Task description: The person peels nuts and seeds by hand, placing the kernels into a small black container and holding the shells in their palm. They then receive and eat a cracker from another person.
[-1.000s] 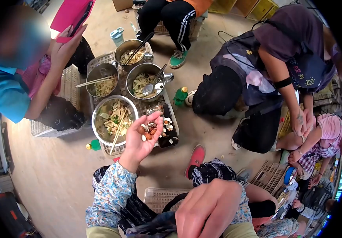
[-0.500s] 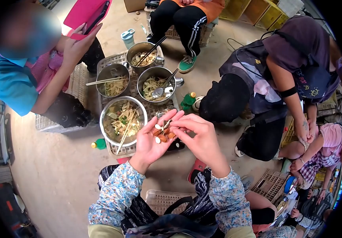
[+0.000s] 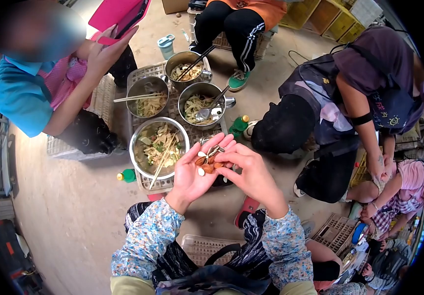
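My left hand (image 3: 192,174) is palm up and cupped, with a small pile of nuts and seeds (image 3: 208,168) lying on it: brown almonds, white seeds and striped seeds. The thumb and forefinger of my right hand (image 3: 245,169) are pinched together at the pile's right side; what they hold, if anything, is too small to name. Just beyond my left hand stands a steel bowl (image 3: 134,153) of food with chopsticks (image 3: 165,158) across it. Behind it are three steel pots, one (image 3: 182,100) with noodles and a spoon.
The pots and bowl stand on an upturned plastic crate (image 3: 175,110). Green bottles (image 3: 239,125) flank it, and a lidded cup (image 3: 166,47) is behind. A person with a pink phone case (image 3: 118,19) sits left, another (image 3: 236,24) opposite, and others at the right.
The whole view has shifted slightly, so the scene sits a little further right. My right fingertips remain at the pile, and a few nuts and seeds lie slightly differently.
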Available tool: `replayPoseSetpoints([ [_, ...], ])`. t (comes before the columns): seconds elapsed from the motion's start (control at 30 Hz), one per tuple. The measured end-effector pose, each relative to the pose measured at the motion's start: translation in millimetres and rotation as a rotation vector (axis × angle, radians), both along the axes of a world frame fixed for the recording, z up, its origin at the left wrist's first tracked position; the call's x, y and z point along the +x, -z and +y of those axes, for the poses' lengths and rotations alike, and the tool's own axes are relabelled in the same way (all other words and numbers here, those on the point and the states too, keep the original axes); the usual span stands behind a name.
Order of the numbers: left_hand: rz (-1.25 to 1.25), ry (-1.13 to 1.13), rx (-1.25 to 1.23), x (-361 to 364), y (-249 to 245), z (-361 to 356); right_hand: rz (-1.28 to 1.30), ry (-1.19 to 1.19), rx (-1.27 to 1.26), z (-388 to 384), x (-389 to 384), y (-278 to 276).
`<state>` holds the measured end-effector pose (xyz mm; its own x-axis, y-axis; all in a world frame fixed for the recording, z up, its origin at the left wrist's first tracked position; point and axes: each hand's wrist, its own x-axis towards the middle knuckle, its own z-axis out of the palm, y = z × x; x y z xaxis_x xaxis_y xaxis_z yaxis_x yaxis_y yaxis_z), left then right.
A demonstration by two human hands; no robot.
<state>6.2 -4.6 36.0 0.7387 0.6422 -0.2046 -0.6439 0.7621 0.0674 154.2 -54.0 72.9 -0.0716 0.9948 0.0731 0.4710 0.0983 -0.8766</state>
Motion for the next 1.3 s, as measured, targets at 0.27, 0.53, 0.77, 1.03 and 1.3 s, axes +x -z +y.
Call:
replayPoseSetpoints([
  [0.27, -0.003, -0.023, -0.055, 0, 5, 0, 0.056, 0.04, -0.034, 3, 4, 1],
  [0.53, 0.268, -0.013, -0.114, -7, 27, 1, 0.259, 0.109, -0.013, 7, 6, 3],
  [0.77, 0.492, -0.02, 0.062, -2, 6, -1, 0.71, 0.161, -0.259, 12, 10, 15],
  [1.03, 0.791, -0.089, 0.387, 4, 1, -9, 0.885, 0.241, -0.357, 13, 14, 27],
  [1.3, 0.876, -0.085, 0.415, 0, 3, -6, 0.729, 0.117, -0.264, 9, 6, 26],
])
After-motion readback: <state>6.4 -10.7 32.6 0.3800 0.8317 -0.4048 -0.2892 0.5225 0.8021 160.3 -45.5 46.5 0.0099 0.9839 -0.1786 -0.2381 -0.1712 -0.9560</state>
